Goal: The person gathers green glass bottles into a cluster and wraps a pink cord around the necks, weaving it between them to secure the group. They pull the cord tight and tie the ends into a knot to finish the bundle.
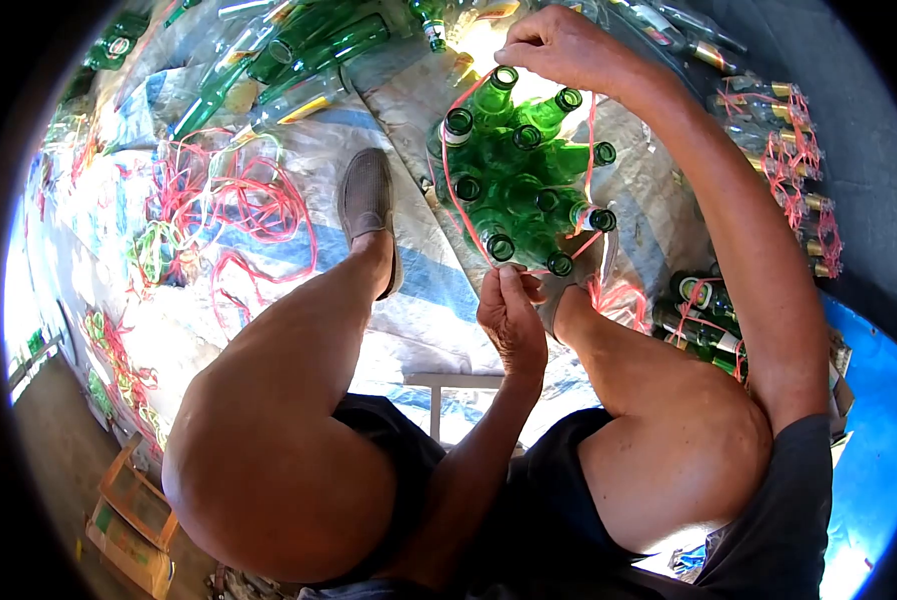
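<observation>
Pinching tight, the left hand (pixel 512 318) has its grip closed on the thin pink plastic string (pixel 452 190) at the near edge of the cluster of green glass bottles (pixel 522 185), thumb and fingers shut right on the strand. Up at the far edge, the right hand (pixel 559 45) is curled closed over the same loop, just above the bottle mouths. So the bundle sits squarely between the two grips, beyond the left one and nearer than the right, bottles packed touching, necks pointing up toward the camera. The string runs round the cluster's left flank and across its right side, its long line stretching from one hand to the other. Left hand is nearer the body, right arm reaches over the right knee. Room is snug: a grey slip-on shoe (pixel 368 200) lies left of the bundle, tied bottle bundles (pixel 704 325) lie right of the left hand, loose pink string (pixel 249 205) sprawls further left on the tarp-covered floor (pixel 409 310).
</observation>
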A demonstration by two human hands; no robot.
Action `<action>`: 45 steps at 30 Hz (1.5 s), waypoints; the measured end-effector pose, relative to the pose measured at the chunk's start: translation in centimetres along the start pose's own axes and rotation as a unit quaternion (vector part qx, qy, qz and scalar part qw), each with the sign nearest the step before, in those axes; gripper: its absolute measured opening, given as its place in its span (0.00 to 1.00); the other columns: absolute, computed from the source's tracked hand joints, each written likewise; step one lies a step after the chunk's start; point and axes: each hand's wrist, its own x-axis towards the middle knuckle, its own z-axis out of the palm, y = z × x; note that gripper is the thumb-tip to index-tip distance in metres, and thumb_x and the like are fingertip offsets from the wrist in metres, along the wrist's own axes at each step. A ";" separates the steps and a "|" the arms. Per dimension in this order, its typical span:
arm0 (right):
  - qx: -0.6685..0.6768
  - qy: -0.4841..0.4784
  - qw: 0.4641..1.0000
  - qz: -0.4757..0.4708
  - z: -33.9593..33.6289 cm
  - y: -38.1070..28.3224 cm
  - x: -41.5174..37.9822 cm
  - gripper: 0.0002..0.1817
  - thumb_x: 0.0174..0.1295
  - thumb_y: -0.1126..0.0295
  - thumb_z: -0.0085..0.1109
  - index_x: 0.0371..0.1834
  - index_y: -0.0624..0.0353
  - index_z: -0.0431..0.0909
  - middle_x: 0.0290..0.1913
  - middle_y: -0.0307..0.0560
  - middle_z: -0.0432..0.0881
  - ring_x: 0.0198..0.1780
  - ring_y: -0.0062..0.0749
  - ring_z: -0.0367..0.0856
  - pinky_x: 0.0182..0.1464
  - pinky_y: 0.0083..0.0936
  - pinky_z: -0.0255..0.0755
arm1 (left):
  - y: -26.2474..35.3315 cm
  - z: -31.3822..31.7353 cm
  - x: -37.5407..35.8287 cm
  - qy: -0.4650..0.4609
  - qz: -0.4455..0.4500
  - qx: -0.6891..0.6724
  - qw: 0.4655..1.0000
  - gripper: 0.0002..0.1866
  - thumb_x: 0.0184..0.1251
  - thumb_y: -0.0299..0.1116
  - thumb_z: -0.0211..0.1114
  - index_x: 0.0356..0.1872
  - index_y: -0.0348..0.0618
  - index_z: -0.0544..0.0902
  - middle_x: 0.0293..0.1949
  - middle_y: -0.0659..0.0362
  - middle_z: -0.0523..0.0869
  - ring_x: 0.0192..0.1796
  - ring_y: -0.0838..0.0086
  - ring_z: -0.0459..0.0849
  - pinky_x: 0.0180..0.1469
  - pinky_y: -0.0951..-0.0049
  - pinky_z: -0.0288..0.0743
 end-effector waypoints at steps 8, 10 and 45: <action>0.016 0.004 1.000 0.009 -0.6 2.2 -1.8 0.16 0.70 0.59 0.66 0.35 0.62 0.87 0.21 0.42 0.78 0.24 0.24 0.74 0.30 0.34 0.69 | -0.2 0.0 0.2 0.000 -0.006 0.010 1.000 0.17 0.87 0.38 0.53 0.39 0.38 0.82 0.30 0.60 0.86 0.31 0.79 0.78 0.38 0.75 0.74; 0.005 0.007 1.000 0.004 -0.1 2.5 -1.9 0.16 0.72 0.57 0.66 0.36 0.61 0.86 0.21 0.38 0.74 0.24 0.21 0.70 0.30 0.32 0.66 | -0.2 -0.1 0.1 -0.001 -0.007 0.010 1.000 0.17 0.88 0.38 0.53 0.39 0.38 0.82 0.30 0.60 0.85 0.31 0.79 0.78 0.38 0.75 0.74; 0.490 0.042 0.838 0.238 0.0 0.6 -9.8 0.09 0.73 0.66 0.61 0.39 0.59 0.81 0.22 0.31 0.66 0.17 0.13 0.56 0.19 0.21 0.49 | -1.2 -0.3 0.5 -0.016 0.008 0.014 1.000 0.18 0.88 0.39 0.53 0.40 0.37 0.83 0.31 0.61 0.85 0.32 0.80 0.80 0.37 0.76 0.75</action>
